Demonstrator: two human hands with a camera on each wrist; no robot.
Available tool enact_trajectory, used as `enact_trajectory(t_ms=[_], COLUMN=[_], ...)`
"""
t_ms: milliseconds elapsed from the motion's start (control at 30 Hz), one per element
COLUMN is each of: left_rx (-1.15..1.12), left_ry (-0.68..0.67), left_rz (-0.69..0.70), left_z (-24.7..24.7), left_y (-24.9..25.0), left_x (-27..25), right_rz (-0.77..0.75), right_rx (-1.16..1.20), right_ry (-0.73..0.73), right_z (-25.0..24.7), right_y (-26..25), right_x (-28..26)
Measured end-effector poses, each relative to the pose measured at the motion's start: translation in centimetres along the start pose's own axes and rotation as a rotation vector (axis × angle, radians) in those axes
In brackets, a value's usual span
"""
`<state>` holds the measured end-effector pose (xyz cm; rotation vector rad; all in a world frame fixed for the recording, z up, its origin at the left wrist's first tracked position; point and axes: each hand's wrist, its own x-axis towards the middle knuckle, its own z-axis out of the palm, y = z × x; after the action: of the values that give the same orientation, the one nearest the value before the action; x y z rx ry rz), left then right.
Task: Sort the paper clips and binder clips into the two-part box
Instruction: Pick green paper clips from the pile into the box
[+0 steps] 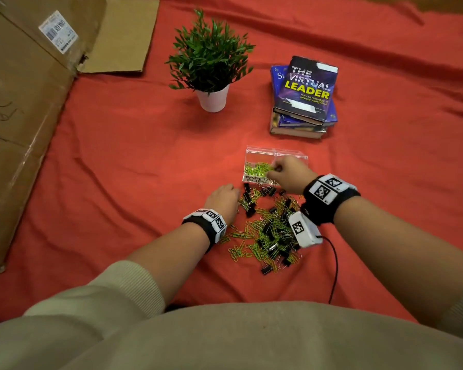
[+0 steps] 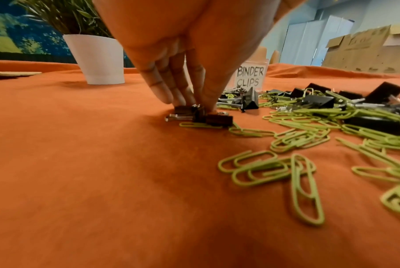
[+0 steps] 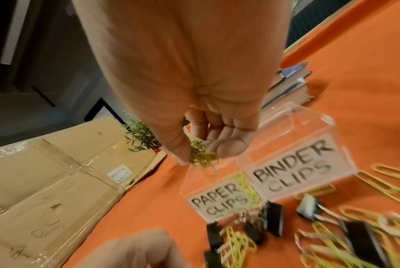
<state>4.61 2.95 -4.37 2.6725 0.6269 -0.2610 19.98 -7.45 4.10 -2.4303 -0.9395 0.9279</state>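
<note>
A clear two-part box stands on the red cloth, labelled PAPER CLIPS and BINDER CLIPS. Green paper clips lie in its left part. My right hand hovers over that part and pinches a bunch of green paper clips. In front of the box lies a mixed pile of green paper clips and black binder clips. At the pile's left edge, my left hand reaches down and pinches a small black binder clip that rests on the cloth.
A potted plant in a white pot stands behind the left hand. A stack of books sits behind the box. Flattened cardboard covers the far left. A black cable trails from the right wrist camera.
</note>
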Motion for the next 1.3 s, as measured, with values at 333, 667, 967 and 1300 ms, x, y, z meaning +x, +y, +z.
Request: enact_trajectory(t_ms=[333, 667, 967, 1300], left_rx=[-0.269, -0.68, -0.572, -0.201], left_ry=[-0.01, 0.095, 0.012, -0.174], left_rz=[-0.083, -0.358, -0.366, -0.053], left_z=[-0.6, -0.5, -0.5, 0.1], left_y=[-0.4, -3.4, -2.5, -3.2], left_x=[-0.6, -0.9, -1.3, -2.3], right_rz=[-0.046, -0.269, -0.092, -0.208], right_rx=[-0.243, -0.299, -0.179, -0.226], right_ry=[0.118, -0.037, 0.009, 0.024], right_z=[0.8, 7.3, 8.8, 9.8], right_y=[-1.4, 0.0, 3.4, 3.0], right_x=[3.7, 0.3, -1.0, -2.8])
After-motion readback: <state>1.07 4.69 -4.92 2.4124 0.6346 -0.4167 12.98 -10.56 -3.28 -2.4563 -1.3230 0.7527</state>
